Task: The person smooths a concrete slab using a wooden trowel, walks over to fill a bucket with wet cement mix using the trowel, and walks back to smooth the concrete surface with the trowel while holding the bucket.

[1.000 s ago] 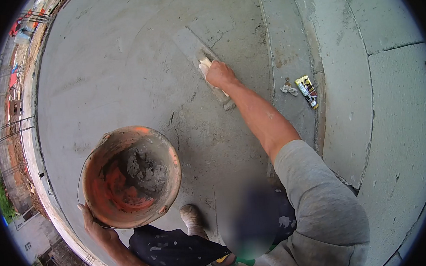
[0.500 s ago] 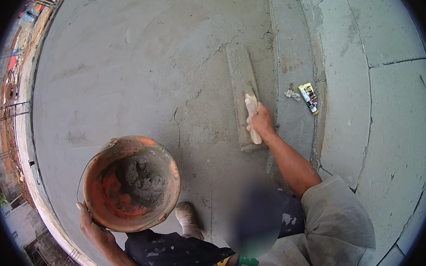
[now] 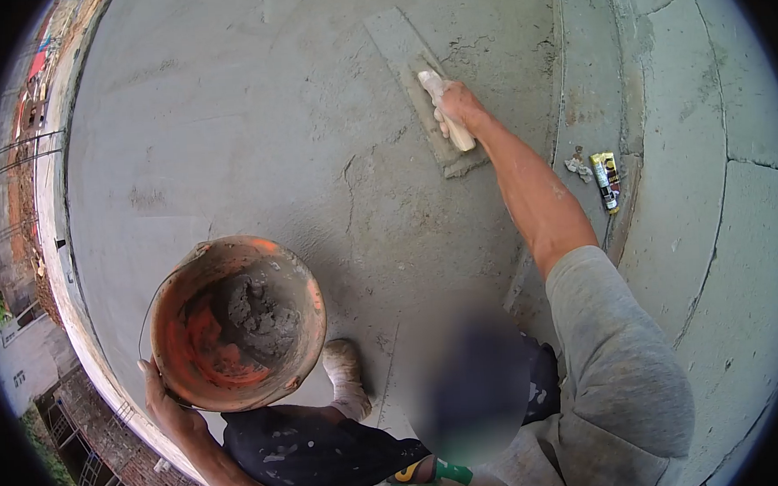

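Note:
My right hand [image 3: 458, 109] is closed round the pale handle of a long flat float [image 3: 407, 57], whose blade lies on the grey wet-looking concrete surface [image 3: 224, 111]. At the lower left my left hand [image 3: 170, 404] holds an orange, cement-smeared bucket [image 3: 179, 342] by its lower left side, with the fingers partly hidden behind it. Grey mortar [image 3: 261, 311] lies inside the bucket, and a thin wire handle hangs along its left side.
A yellow and black packet [image 3: 607, 182] lies right of my right forearm beside a crumpled scrap [image 3: 578, 168]. Blocks with cracks or joints [image 3: 673, 114] run along the right. At the left, the slab's pale edge [image 3: 52, 234] borders a drop to ground below. My boot [image 3: 343, 369] stands beside the bucket.
The float, in my right hand, first came back toward my body and rightward, then moved away again and slightly left. My left hand still holds the bucket. The camera view has shifted somewhat.

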The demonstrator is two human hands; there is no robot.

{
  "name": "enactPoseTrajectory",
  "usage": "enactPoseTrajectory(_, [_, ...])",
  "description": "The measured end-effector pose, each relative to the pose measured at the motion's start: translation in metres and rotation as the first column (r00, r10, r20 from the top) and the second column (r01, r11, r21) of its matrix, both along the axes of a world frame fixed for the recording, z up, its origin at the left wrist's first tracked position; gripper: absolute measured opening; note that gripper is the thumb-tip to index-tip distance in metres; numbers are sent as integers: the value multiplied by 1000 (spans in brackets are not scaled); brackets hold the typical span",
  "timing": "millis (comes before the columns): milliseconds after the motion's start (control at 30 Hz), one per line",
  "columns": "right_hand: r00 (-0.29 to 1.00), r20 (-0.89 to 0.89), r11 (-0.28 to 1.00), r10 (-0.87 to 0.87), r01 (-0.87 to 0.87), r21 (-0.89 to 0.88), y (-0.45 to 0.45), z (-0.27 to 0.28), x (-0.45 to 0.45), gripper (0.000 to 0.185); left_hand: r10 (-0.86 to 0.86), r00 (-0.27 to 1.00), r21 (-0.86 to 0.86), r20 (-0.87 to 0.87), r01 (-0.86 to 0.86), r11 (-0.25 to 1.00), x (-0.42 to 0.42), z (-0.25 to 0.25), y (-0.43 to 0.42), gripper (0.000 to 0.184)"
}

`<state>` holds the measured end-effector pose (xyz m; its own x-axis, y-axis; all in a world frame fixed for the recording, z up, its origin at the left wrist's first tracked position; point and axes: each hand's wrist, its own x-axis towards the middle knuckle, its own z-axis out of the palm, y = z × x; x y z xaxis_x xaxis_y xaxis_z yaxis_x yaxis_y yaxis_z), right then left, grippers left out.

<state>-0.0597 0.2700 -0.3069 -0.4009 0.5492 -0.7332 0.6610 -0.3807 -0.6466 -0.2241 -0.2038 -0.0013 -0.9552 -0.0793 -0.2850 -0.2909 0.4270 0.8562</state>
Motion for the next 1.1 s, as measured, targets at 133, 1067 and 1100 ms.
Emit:
enactPoseTrajectory(133, [930, 184, 916, 319, -352, 191, -118, -29, 23, 30, -29, 1000, 45, -13, 29, 999, 2, 2, 21, 46])
enactPoseTrajectory(1067, [947, 199, 920, -252, 171, 352, -127, 62, 114, 53, -292, 951, -53, -105, 288, 956, 17, 29, 45, 50])
enactPoseTrajectory(1100, [954, 169, 925, -247, 181, 333, -155, 64, 130, 51, -313, 943, -70, -115, 306, 949, 18, 29, 45, 50])
